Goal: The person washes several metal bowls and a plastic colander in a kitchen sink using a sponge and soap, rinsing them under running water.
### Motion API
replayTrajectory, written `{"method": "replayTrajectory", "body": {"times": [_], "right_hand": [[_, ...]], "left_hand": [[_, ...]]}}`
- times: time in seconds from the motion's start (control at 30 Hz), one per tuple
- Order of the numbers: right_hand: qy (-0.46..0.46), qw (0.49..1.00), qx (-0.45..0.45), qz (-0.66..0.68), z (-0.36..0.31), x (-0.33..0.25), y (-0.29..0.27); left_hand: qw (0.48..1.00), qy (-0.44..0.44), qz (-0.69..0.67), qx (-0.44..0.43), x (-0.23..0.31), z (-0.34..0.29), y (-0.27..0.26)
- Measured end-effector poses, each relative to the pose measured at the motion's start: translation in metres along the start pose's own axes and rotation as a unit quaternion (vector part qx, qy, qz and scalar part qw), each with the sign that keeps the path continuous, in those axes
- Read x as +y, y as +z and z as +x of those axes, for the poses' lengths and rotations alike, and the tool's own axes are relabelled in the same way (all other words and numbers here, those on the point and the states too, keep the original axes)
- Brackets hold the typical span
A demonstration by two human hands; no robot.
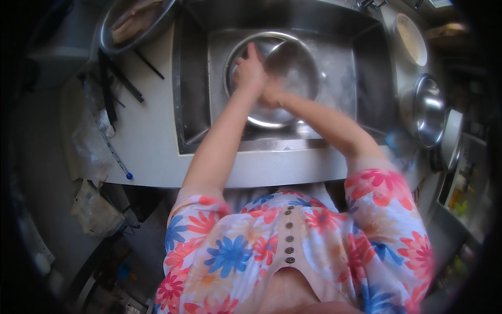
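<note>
A round steel basin (314,86) rests on the bottom of the sink (334,68), with a shiny rim and what looks like water in it. A dark, rounded metal piece (287,56) shows inside it; blur hides its exact kind. My left hand (251,72) is over the basin's left part, thumb up and fingers curled; what it grips is hidden. My right hand (271,93) meets it from the right, lower down near the basin's middle. Motion smears the right fingers, and I cannot tell whether they hold anything.
At the upper left stands a metal bowl (111,44) with pale food. Dark sticks (123,78) and a clear plastic bag (97,141) lie on the left counter. On the right are a pale round container (411,39), a steel bowl (430,112) and a white dish (452,138). A faucet (372,4) is at the back.
</note>
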State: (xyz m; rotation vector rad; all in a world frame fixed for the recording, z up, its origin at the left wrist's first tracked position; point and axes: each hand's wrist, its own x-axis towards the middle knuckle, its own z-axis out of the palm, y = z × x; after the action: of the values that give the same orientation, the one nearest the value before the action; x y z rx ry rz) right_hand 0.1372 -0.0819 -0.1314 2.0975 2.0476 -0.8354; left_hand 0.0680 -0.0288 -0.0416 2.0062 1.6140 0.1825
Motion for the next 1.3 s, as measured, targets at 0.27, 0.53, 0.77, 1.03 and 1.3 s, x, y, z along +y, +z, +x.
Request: {"method": "replayTrajectory", "body": {"times": [0.27, 0.53, 0.77, 1.03, 1.3], "right_hand": [[-0.080, 0.994, 0.023, -0.071, -0.002, 0.011, -0.002], [-0.145, 0.980, 0.030, -0.132, 0.001, 0.037, 0.000], [-0.101, 0.991, -0.016, -0.092, -0.014, -0.006, -0.006], [-0.135, 0.958, -0.033, 0.252, -0.006, -0.024, -0.027], [-0.020, 0.987, -0.132, -0.085, 0.016, 0.003, -0.015]], "left_hand": [[0.999, 0.039, -0.028, -0.025, -0.012, 0.016, -0.012], [0.993, -0.022, 0.001, -0.115, -0.015, -0.001, -0.012], [0.999, -0.019, -0.018, -0.038, -0.021, 0.008, -0.013], [0.995, -0.057, -0.085, -0.022, -0.032, -0.009, 0.000], [0.996, -0.047, -0.070, -0.026, -0.017, -0.001, -0.001]]}}
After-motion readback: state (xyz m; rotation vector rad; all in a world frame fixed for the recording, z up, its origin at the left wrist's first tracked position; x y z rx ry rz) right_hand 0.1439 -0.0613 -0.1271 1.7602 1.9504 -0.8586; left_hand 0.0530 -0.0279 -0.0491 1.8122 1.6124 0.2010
